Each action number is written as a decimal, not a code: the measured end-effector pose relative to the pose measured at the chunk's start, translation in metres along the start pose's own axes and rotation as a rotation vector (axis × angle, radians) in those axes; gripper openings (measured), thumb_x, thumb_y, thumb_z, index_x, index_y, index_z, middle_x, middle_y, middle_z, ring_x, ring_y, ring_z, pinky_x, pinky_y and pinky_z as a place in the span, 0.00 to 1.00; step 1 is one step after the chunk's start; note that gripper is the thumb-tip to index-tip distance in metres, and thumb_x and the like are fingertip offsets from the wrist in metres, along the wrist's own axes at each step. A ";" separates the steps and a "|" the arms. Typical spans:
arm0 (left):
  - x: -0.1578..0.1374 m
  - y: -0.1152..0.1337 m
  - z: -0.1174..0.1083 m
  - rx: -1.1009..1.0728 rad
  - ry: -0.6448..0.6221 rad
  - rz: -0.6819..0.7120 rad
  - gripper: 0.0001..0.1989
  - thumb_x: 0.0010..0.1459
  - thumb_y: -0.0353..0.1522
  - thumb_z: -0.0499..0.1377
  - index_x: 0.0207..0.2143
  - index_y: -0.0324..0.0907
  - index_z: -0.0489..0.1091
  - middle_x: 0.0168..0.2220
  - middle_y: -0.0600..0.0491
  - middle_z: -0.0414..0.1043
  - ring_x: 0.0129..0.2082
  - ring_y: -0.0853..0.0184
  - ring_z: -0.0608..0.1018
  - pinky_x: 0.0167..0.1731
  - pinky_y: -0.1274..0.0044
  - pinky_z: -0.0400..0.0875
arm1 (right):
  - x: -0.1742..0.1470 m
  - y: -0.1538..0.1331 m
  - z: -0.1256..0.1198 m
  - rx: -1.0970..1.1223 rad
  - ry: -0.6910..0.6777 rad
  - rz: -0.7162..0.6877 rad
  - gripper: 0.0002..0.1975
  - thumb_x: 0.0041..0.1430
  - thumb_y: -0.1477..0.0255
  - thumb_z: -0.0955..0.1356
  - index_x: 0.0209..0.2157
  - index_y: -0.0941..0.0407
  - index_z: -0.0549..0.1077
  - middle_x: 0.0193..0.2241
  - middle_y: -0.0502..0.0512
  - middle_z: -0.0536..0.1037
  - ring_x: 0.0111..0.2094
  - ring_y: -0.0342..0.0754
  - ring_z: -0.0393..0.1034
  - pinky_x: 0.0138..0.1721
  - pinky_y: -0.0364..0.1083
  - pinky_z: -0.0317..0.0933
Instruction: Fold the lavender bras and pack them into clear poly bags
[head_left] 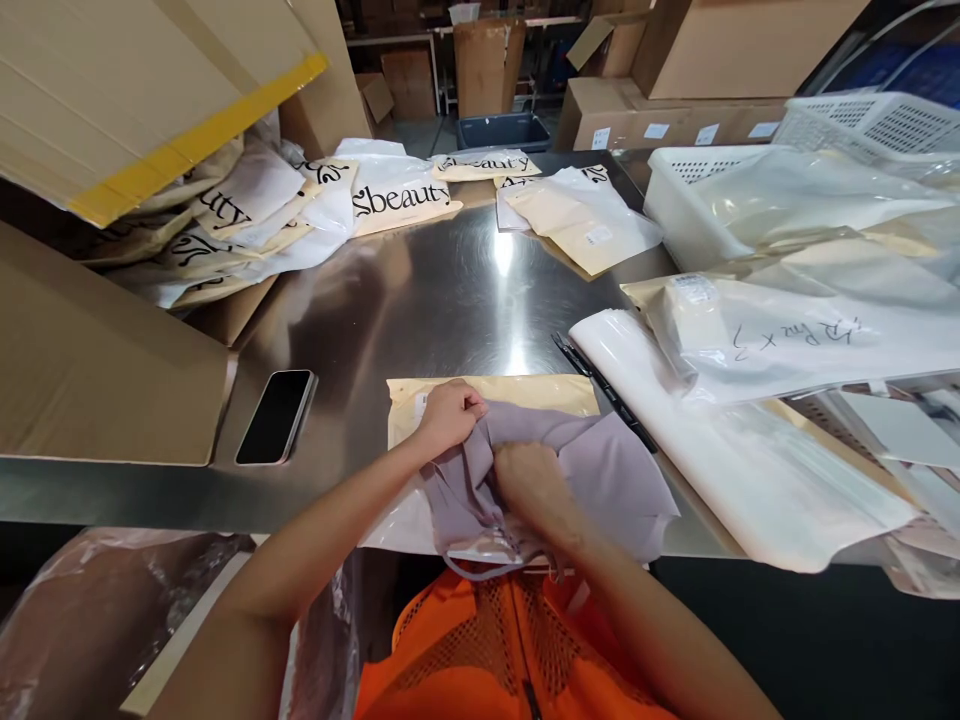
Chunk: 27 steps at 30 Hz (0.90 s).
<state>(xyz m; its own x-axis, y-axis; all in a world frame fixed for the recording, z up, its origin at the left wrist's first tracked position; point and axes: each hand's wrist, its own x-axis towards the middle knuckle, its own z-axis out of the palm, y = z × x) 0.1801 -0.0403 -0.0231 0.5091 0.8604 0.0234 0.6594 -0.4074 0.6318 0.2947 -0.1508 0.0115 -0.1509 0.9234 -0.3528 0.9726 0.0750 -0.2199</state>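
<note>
A mauve-grey garment (611, 480) lies bunched in front of me, with a thin cord or strap looping out at its near edge. My left hand (452, 415) is closed in a pinch at the garment's upper left edge. Curled down into the folds at the middle is my right hand (531, 485), its fingertips hidden by the cloth. Beneath the garment is a cream plastic mailing bag (517, 388), resting at the table's front edge and partly covered.
A phone (275, 417) lies left on the metal table (375, 320). Printed mailing bags (405, 190) spill from a carton (112, 340). At right are a black pen-like item (604, 390), clear plastic sleeves (720, 450), filled bags (787, 330) and a white basket (686, 205).
</note>
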 end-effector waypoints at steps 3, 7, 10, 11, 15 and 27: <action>0.008 -0.007 -0.012 -0.013 0.145 -0.050 0.09 0.55 0.22 0.58 0.24 0.40 0.73 0.28 0.54 0.72 0.30 0.67 0.74 0.31 0.76 0.65 | -0.016 -0.008 0.015 -0.004 -0.103 -0.117 0.05 0.48 0.77 0.72 0.29 0.62 0.77 0.29 0.64 0.79 0.33 0.59 0.76 0.32 0.47 0.64; 0.010 -0.004 -0.043 -0.032 0.237 -0.011 0.07 0.58 0.26 0.58 0.27 0.40 0.72 0.28 0.54 0.71 0.30 0.66 0.72 0.32 0.75 0.64 | -0.033 -0.026 0.037 0.044 -0.145 -0.171 0.06 0.57 0.74 0.66 0.32 0.58 0.76 0.31 0.58 0.80 0.32 0.54 0.76 0.29 0.46 0.60; -0.010 0.012 -0.056 -0.075 0.106 0.270 0.05 0.59 0.29 0.60 0.29 0.42 0.73 0.31 0.55 0.73 0.34 0.67 0.73 0.38 0.75 0.64 | -0.033 -0.030 0.036 0.068 -0.070 -0.041 0.12 0.64 0.78 0.59 0.39 0.58 0.74 0.37 0.60 0.79 0.36 0.53 0.76 0.29 0.47 0.59; -0.020 0.018 -0.058 -0.085 0.022 0.397 0.05 0.60 0.30 0.59 0.30 0.42 0.73 0.32 0.55 0.74 0.36 0.67 0.73 0.40 0.74 0.64 | -0.031 -0.028 0.034 0.071 -0.053 -0.001 0.13 0.64 0.79 0.59 0.41 0.58 0.73 0.38 0.60 0.79 0.36 0.53 0.76 0.29 0.47 0.58; -0.062 0.024 -0.056 0.092 -0.273 0.617 0.06 0.61 0.31 0.58 0.31 0.42 0.72 0.31 0.53 0.74 0.41 0.62 0.71 0.43 0.70 0.61 | -0.031 -0.016 0.026 0.064 0.023 0.062 0.14 0.69 0.72 0.56 0.42 0.56 0.72 0.38 0.57 0.78 0.35 0.54 0.75 0.29 0.47 0.57; -0.089 -0.013 -0.064 0.100 -0.194 0.500 0.15 0.61 0.34 0.59 0.21 0.42 0.70 0.28 0.53 0.70 0.36 0.63 0.68 0.38 0.70 0.62 | -0.038 -0.002 0.052 0.033 0.239 0.052 0.12 0.68 0.65 0.62 0.34 0.57 0.71 0.32 0.55 0.74 0.33 0.51 0.69 0.33 0.47 0.53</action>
<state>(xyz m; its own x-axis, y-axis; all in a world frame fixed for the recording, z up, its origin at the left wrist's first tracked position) 0.0909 -0.0926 0.0163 0.8607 0.4859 0.1522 0.3556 -0.7876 0.5032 0.2896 -0.2057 -0.0217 -0.0514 0.9888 -0.1401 0.9710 0.0167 -0.2386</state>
